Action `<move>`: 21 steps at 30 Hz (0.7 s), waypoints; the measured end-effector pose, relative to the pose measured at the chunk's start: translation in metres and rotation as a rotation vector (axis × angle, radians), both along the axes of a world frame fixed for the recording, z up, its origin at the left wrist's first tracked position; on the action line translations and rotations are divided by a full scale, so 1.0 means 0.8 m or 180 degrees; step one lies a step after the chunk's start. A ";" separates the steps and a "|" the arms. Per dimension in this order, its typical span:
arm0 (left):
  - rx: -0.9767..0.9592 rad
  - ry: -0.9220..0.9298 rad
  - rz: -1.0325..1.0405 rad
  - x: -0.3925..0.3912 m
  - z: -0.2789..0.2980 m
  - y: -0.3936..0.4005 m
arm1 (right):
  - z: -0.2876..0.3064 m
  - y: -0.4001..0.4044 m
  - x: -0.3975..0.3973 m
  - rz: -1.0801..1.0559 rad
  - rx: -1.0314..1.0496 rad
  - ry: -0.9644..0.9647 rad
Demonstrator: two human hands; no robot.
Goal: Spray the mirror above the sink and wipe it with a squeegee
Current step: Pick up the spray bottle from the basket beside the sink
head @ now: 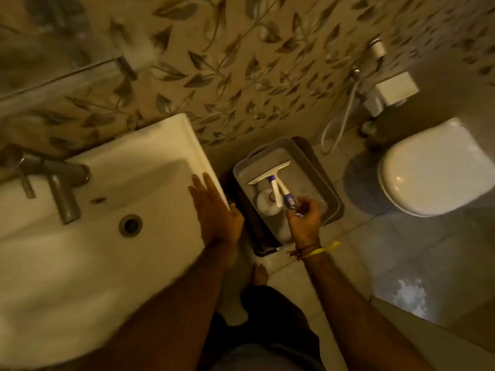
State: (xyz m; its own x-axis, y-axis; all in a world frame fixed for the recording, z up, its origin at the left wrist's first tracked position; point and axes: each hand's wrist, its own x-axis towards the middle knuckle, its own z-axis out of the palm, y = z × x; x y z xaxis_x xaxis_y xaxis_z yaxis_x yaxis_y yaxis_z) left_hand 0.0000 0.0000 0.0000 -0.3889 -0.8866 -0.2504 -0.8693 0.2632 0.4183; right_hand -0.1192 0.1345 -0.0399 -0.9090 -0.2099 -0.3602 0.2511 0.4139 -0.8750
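A white squeegee (269, 173) with a blue-tipped handle lies over a grey tub (332, 194) on the floor, right of the sink. My right hand (304, 219) is curled on the end of its handle. Under the squeegee in the tub stands a white spray bottle (265, 204). My left hand (214, 210) rests flat, fingers spread, on the right rim of the white sink (150, 145). The mirror (34, 41) shows blurred at the top left, above the sink.
A metal tap (63, 191) stands at the sink's left and a drain (130, 225) in its bowl. A white toilet (434, 167) sits to the right, with a hose (340, 116) on the leaf-patterned wall. My bare foot (258, 273) is on the tiled floor.
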 end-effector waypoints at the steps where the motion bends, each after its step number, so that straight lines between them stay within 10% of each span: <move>1: -0.0036 -0.0058 -0.0024 -0.003 0.000 0.000 | -0.012 -0.005 -0.004 0.0107 0.0052 0.0042; 21: -0.0053 0.0208 -0.0007 -0.006 -0.003 0.004 | -0.106 -0.076 -0.032 0.0674 0.0327 0.0123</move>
State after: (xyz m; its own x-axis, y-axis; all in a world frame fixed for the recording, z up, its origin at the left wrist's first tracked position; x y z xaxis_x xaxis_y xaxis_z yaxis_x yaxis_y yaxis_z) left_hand -0.0050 0.0033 -0.0020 -0.4060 -0.8896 -0.2095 -0.8397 0.2726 0.4697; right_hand -0.1448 0.0738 -0.1245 -0.8621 -0.3613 -0.3552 0.1163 0.5411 -0.8328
